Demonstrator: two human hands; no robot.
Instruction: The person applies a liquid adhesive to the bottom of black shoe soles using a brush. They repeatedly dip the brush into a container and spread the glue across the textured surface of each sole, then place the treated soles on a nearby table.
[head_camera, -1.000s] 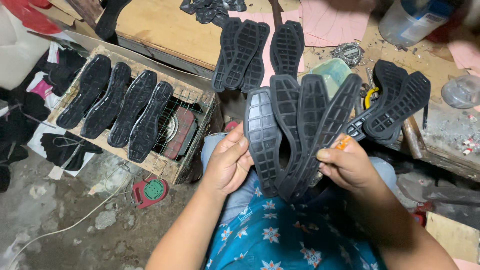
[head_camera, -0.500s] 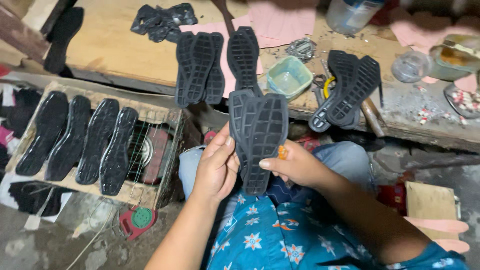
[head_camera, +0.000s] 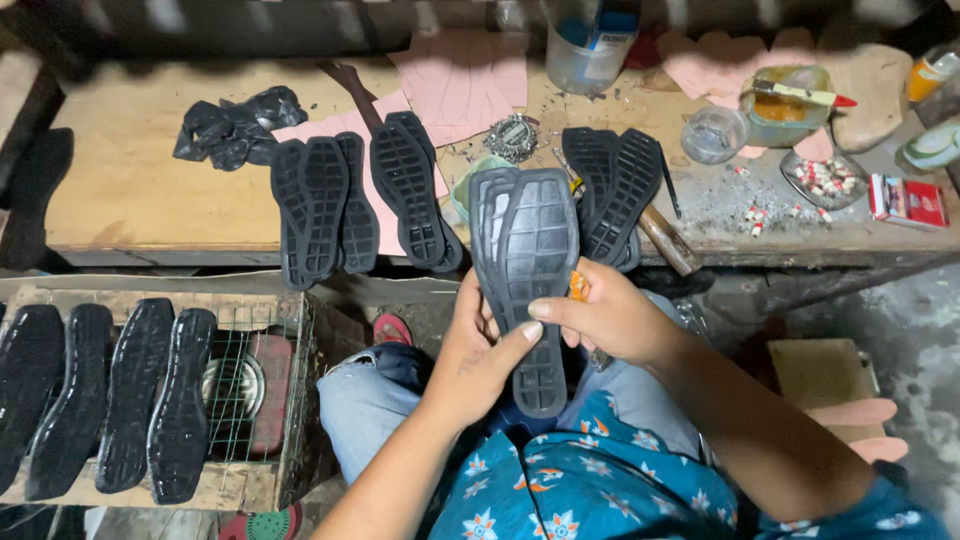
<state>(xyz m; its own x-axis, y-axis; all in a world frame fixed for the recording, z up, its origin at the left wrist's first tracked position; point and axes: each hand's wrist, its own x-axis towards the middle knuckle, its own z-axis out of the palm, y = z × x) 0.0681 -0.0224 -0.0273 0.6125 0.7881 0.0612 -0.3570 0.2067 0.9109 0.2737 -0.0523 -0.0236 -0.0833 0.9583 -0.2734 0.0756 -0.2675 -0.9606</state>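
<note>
Workbench (head_camera: 130, 190) strewn with soles (head_camera: 318, 205)

Workbench: a low wooden bench (head_camera: 130, 190) is seen across the top, its surface worn and littered with scraps at the right.
Bench covering: pink paper sheets (head_camera: 465, 80) are spread over part of the wood.
Rack: a wooden frame with wire mesh (head_camera: 255, 385) is set at the lower left, below the bench edge.
Floor: bare grey concrete (head_camera: 900, 310) is shown at the right, stained and rough.
Light: the bench is lit from above; the far edge is left in deep shadow.
</note>
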